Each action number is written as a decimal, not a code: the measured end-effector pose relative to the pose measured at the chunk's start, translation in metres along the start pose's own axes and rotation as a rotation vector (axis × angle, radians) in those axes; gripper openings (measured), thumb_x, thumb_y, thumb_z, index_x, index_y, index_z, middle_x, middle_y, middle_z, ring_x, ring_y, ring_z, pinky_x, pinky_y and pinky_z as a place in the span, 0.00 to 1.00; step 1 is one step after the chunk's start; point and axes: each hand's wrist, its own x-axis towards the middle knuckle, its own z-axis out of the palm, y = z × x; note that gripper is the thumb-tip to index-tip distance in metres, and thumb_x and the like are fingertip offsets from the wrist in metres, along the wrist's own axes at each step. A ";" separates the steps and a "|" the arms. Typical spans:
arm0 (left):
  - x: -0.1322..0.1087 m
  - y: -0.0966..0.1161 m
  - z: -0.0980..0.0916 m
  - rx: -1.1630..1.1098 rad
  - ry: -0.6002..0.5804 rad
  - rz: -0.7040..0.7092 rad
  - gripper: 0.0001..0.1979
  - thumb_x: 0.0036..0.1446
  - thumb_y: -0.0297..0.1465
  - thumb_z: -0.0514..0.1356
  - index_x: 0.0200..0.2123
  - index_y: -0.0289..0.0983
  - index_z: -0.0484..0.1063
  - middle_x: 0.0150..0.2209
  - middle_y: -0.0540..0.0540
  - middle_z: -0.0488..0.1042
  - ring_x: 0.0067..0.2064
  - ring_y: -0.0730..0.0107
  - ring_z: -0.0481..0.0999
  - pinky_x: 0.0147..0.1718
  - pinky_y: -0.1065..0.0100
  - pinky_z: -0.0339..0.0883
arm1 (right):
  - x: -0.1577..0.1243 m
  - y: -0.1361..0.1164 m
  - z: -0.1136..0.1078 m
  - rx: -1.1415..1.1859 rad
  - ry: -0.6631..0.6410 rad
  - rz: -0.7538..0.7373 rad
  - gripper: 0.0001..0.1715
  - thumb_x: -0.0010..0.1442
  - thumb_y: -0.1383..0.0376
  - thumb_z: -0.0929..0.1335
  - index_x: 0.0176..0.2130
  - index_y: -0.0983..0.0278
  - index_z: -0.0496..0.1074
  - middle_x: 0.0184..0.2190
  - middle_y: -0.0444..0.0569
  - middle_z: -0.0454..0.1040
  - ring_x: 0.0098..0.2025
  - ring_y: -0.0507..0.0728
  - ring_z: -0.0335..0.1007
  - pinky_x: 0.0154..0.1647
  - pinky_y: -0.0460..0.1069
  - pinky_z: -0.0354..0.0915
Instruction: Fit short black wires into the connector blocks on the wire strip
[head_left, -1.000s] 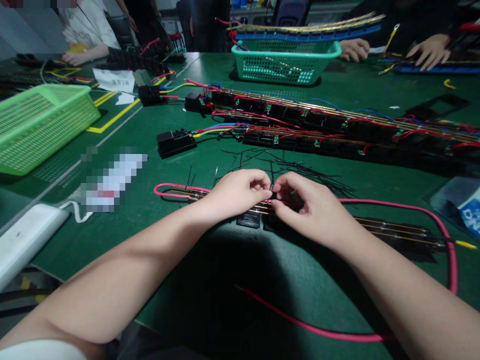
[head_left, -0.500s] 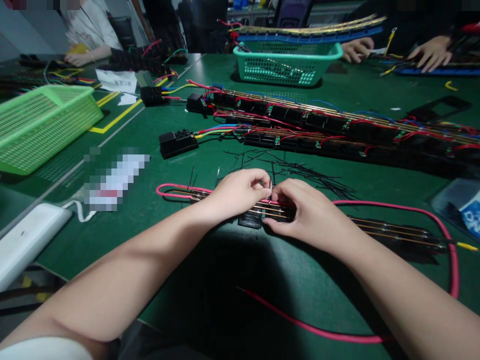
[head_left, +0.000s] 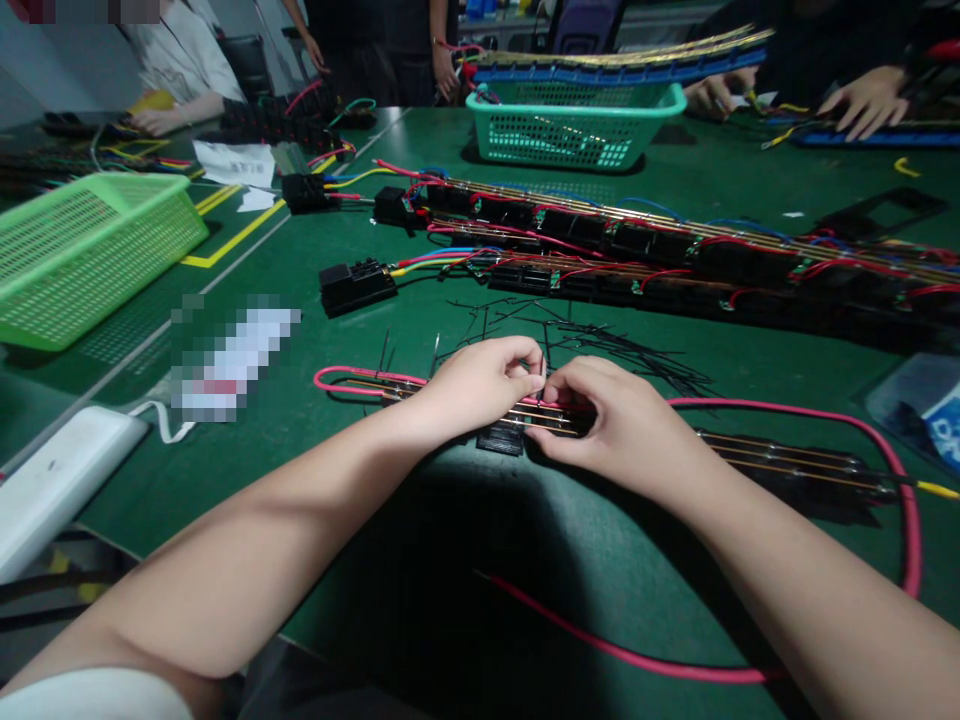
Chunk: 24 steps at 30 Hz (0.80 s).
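My left hand (head_left: 491,375) is closed in a pinch on a thin black cable tie (head_left: 542,366) standing up from a black strip with copper rods (head_left: 787,465). My right hand (head_left: 611,410) curls round the same strip, thumb on the near side and fingertips by the red cable (head_left: 757,404). That cable runs along the strip, bends back in a loop at the left end, and curves round on the right towards me. More upright cable ties poke up left of my hands. Part of the strip is hidden under my hands and wrists.
Loose black cable ties (head_left: 645,355) lie just beyond my hands. Behind them stretch wired black strips (head_left: 637,275). A light green basket (head_left: 97,250) and white power strip (head_left: 67,480) are at left, a teal basket (head_left: 562,135) at the back. Other people's hands (head_left: 862,105) work across the table.
My hands stay almost in place, with the right thumb shifted very slightly. Across the table, a standing person's arms have come into view at the back, and a co-worker's hands have moved a little.
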 end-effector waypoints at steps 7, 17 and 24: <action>0.000 -0.001 0.002 0.033 0.005 0.013 0.05 0.56 0.32 0.56 0.34 0.38 0.70 0.29 0.52 0.73 0.31 0.73 0.69 0.29 0.73 0.59 | 0.000 0.001 0.001 -0.001 0.005 -0.003 0.10 0.51 0.63 0.71 0.29 0.62 0.64 0.27 0.47 0.69 0.31 0.57 0.65 0.31 0.49 0.59; 0.000 0.000 0.002 0.025 0.030 0.009 0.05 0.55 0.32 0.57 0.33 0.38 0.71 0.27 0.52 0.73 0.29 0.73 0.70 0.28 0.73 0.59 | 0.000 0.001 0.002 0.005 -0.003 0.003 0.11 0.50 0.63 0.71 0.29 0.61 0.63 0.27 0.47 0.69 0.31 0.57 0.65 0.31 0.49 0.59; -0.002 0.002 0.000 -0.006 0.064 0.015 0.04 0.53 0.31 0.59 0.30 0.36 0.72 0.27 0.51 0.75 0.30 0.73 0.72 0.28 0.72 0.60 | 0.000 0.002 0.002 -0.002 -0.016 -0.021 0.12 0.51 0.64 0.71 0.30 0.61 0.62 0.28 0.46 0.68 0.32 0.57 0.65 0.31 0.49 0.59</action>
